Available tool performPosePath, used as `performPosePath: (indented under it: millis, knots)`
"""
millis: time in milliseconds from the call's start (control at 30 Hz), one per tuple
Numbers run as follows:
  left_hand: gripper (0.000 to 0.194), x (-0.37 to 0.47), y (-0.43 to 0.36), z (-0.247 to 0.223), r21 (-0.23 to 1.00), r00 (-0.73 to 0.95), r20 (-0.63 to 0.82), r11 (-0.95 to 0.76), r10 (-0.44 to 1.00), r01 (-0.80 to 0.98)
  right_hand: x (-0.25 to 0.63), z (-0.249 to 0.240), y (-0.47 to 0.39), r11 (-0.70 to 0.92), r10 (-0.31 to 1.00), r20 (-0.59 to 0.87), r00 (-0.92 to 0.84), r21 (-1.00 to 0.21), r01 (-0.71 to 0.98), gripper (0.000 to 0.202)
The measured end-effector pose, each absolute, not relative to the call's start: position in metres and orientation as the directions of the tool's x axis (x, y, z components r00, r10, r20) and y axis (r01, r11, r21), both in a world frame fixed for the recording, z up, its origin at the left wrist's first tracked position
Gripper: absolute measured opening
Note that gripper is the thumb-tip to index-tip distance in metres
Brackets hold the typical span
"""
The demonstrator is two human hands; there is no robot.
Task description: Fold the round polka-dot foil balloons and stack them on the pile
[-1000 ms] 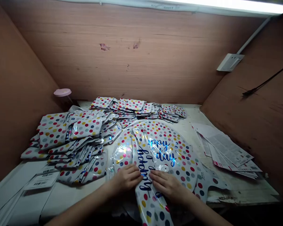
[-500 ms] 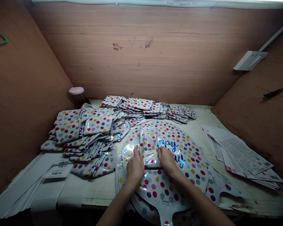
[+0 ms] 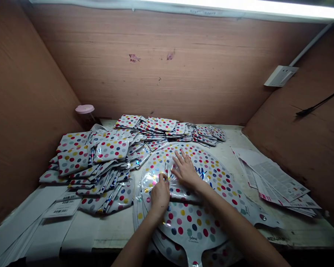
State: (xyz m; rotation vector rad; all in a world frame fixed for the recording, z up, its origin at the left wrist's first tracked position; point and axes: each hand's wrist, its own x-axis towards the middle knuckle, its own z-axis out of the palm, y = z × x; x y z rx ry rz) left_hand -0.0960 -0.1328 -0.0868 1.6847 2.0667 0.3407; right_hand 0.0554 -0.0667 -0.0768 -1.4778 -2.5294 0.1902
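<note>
A partly folded polka-dot foil balloon [image 3: 180,193] lies on top of a stack of flat, round foil balloons [image 3: 196,224] with a tail at the front edge. My left hand [image 3: 160,193] is closed, its fingers pinching the folded balloon's left edge. My right hand [image 3: 187,172] lies flat on the folded balloon with fingers spread, covering part of the blue lettering. Folded polka-dot balloons are heaped in a large pile [image 3: 111,150] to the left of my hands. More folded balloons [image 3: 163,124] sit in a row behind the stack.
White paper strips and barcode labels [image 3: 61,208] lie at the front left. Printed sheets [image 3: 275,178] spread on the right. A jar with a pink lid [image 3: 85,109] stands in the back left corner. Wooden panels [image 3: 156,85] enclose the table; a socket [image 3: 281,76] is on the right.
My right hand has gone from gripping the folded balloon's right side to lying flat and spread over it, farther up and left. My left hand stays at the left edge, fingers more curled.
</note>
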Motion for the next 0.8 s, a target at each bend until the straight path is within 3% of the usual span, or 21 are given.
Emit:
performPosePath:
  millis: [100,233,333,367,400,467,500,633,800]
  knots:
    - [0.022,-0.096,-0.134,-0.091,0.525,-0.122,-0.176,0.198,0.977,0.827,0.078,-0.085,-0.117,0.746,0.666,0.167,-0.727,-0.154,0.648,0.059]
    - [0.035,-0.103,-0.143,-0.086,0.557,0.002,-0.11,0.06,0.994,0.828,0.088,-0.11,-0.152,0.758,0.62,0.276,-0.735,0.032,0.652,0.049]
    - [0.078,-0.124,-0.153,-0.078,0.478,0.285,-0.007,-0.247,0.959,0.843,0.085,-0.114,-0.164,0.782,0.575,0.36,-0.735,0.021,0.623,0.045]
    - [0.084,-0.132,-0.156,-0.077,0.453,0.419,0.02,-0.382,0.908,0.805,0.085,-0.111,-0.17,0.785,0.576,0.378,-0.725,-0.008,0.62,0.043]
    - [0.076,-0.141,-0.159,-0.078,0.441,0.544,0.04,-0.503,0.838,0.743,0.086,-0.106,-0.178,0.789,0.58,0.381,-0.72,-0.045,0.613,0.041]
    - [0.042,-0.155,-0.164,-0.084,0.451,0.704,0.07,-0.652,0.706,0.609,0.091,-0.096,-0.196,0.792,0.605,0.322,-0.729,-0.151,0.591,0.037]
    - [0.037,-0.159,-0.166,-0.089,0.465,0.735,0.086,-0.68,0.672,0.567,0.096,-0.092,-0.203,0.79,0.614,0.27,-0.742,-0.216,0.574,0.036]
    - [0.038,-0.157,-0.17,-0.096,0.549,0.686,0.139,-0.632,0.714,0.547,0.117,-0.084,-0.212,0.755,0.598,0.143,-0.789,-0.432,0.494,0.049]
    - [0.026,-0.139,-0.163,-0.087,0.688,0.544,0.078,-0.44,0.836,0.577,0.125,-0.078,-0.189,0.55,0.731,0.147,-0.666,-0.705,0.448,0.04]
